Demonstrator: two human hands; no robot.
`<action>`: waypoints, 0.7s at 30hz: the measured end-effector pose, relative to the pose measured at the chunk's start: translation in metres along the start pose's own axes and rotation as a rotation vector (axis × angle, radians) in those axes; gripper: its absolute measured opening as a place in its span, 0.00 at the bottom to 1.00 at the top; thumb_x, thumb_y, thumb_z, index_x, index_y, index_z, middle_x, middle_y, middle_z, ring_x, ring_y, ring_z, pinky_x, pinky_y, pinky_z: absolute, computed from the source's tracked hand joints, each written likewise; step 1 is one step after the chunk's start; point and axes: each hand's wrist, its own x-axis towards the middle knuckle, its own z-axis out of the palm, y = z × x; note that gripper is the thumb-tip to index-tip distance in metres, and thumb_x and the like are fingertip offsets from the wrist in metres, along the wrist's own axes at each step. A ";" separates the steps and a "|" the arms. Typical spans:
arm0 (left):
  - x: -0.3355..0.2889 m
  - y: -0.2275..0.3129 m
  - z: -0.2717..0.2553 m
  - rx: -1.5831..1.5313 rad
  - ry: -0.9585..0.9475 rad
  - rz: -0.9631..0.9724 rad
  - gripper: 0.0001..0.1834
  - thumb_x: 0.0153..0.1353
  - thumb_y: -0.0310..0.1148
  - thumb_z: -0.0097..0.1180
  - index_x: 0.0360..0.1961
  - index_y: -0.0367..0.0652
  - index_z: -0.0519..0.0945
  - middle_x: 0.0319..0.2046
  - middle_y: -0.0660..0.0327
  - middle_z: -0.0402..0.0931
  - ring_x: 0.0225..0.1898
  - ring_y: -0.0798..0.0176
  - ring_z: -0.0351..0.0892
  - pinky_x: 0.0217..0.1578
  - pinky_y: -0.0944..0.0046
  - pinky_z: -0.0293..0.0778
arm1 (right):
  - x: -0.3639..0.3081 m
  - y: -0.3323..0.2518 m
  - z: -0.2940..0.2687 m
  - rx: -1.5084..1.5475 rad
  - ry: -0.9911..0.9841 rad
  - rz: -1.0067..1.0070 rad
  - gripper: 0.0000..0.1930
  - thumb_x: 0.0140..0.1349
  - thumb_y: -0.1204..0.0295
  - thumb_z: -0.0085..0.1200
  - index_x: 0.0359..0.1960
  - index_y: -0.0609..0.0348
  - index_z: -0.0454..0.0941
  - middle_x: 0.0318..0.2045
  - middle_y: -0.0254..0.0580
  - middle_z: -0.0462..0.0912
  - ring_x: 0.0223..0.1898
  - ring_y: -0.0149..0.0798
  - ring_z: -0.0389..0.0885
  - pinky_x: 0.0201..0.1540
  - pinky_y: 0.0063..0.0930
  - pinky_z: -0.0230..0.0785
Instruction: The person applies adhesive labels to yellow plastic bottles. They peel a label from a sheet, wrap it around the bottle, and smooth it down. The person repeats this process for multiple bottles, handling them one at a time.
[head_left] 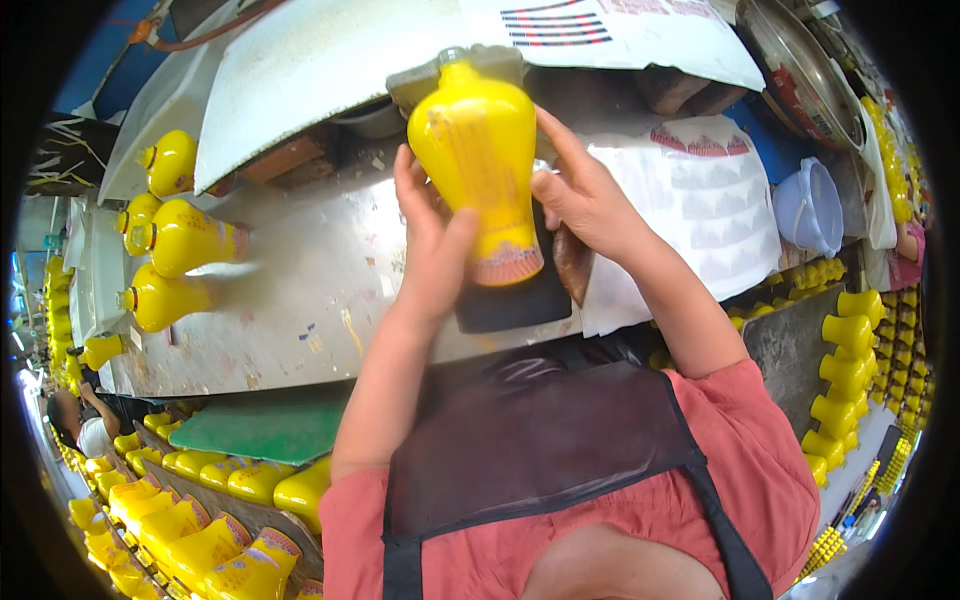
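A glossy yellow vase-shaped bottle (480,150) with a clear glass neck lies over the worktable, neck pointing away from me. Patterned decal bands run around its foot, and faint printing marks its body. On the left side my left hand (432,225) grips it, thumb across the front. My right hand (590,195) holds the right side, fingers at the shoulder and thumb at the edge. Beneath the neck is a grey block (510,65); a black pad (510,312) lies under the foot. Beside the pad rests a brown pointed piece (572,265), its kind unclear.
White decal sheets (710,215) cover the table's right side, near a pale blue bucket (808,208). Several yellow bottles (185,238) lie at the left edge. A white board (320,70) overhangs the back. More bottles (205,540) fill racks below; another person (90,420) is far left.
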 end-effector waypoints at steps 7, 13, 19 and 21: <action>0.025 0.023 -0.007 0.780 0.052 0.392 0.40 0.62 0.36 0.56 0.75 0.43 0.58 0.74 0.45 0.51 0.72 0.38 0.54 0.73 0.43 0.53 | 0.014 -0.025 -0.005 -0.323 0.198 -0.456 0.36 0.60 0.62 0.67 0.70 0.57 0.70 0.36 0.34 0.78 0.24 0.21 0.70 0.30 0.18 0.66; 0.037 0.026 0.001 0.971 0.111 0.491 0.35 0.73 0.52 0.48 0.72 0.38 0.63 0.69 0.43 0.62 0.70 0.40 0.60 0.71 0.45 0.54 | 0.027 -0.028 0.004 -0.327 0.201 -0.389 0.34 0.58 0.62 0.67 0.66 0.59 0.73 0.48 0.42 0.79 0.26 0.25 0.72 0.31 0.21 0.69; 0.037 0.024 0.000 0.987 0.117 0.514 0.37 0.73 0.51 0.48 0.73 0.36 0.61 0.68 0.43 0.63 0.69 0.40 0.62 0.70 0.45 0.57 | 0.026 -0.029 0.003 -0.365 0.205 -0.410 0.34 0.59 0.62 0.67 0.68 0.56 0.72 0.48 0.45 0.81 0.26 0.28 0.75 0.32 0.23 0.71; 0.038 0.024 0.000 1.003 0.121 0.524 0.38 0.73 0.52 0.49 0.73 0.34 0.60 0.67 0.42 0.64 0.68 0.39 0.63 0.69 0.45 0.58 | 0.025 -0.030 0.001 -0.493 0.209 -0.527 0.32 0.62 0.62 0.65 0.68 0.52 0.73 0.48 0.48 0.81 0.27 0.33 0.77 0.33 0.26 0.73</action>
